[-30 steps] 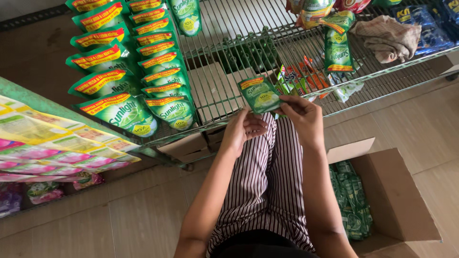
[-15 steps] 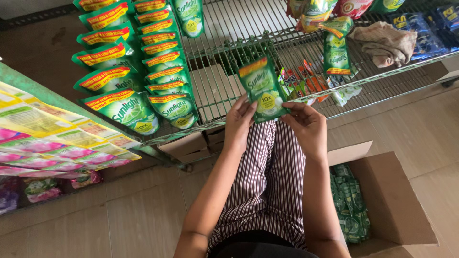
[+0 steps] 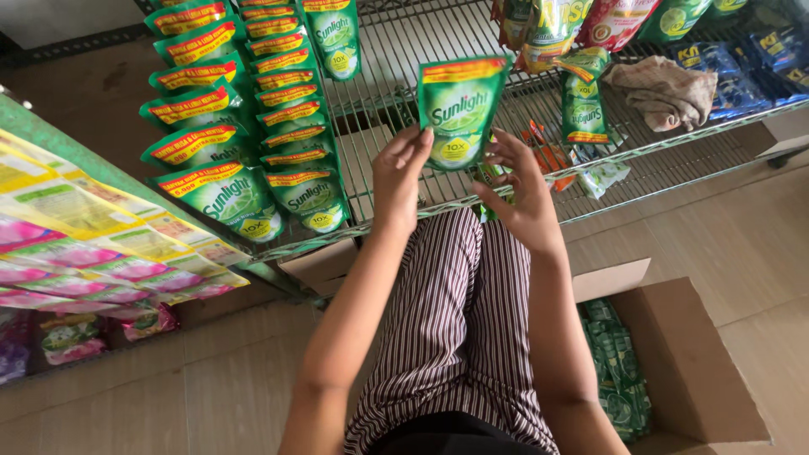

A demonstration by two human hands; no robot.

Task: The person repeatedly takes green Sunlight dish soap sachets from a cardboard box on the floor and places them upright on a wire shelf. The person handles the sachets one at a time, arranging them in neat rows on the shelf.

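Wire shelving [image 3: 396, 181] fills the upper half of the view, above a wood-look floor [image 3: 202, 379], with a person seated before it in striped trousers [image 3: 459, 337]. Both hands hold one green refill pouch [image 3: 459, 109] upright over the bare middle stretch of the shelf: the left hand [image 3: 403, 173] has its fingers [image 3: 421, 145] curled shut on the pouch's lower left edge, and the right hand [image 3: 521, 190] pinches the lower right edge, its fingers [image 3: 506, 143] spread along the side. To the left stand two tidy rows of like green pouches [image 3: 253, 143], overlapping front to back; on the right lie loose pouches and a crumpled cloth [image 3: 666, 88]. An open cardboard box [image 3: 699, 362] on the floor beside the right leg holds more green packs [image 3: 619, 371]. To seat this pouch well, it seems wise to keep it upright with its face forward, bring it in line with the neighbouring rows, set its base flat on the wires so it does not tip through a gap, and let go only once it leans steadily against the one behind.
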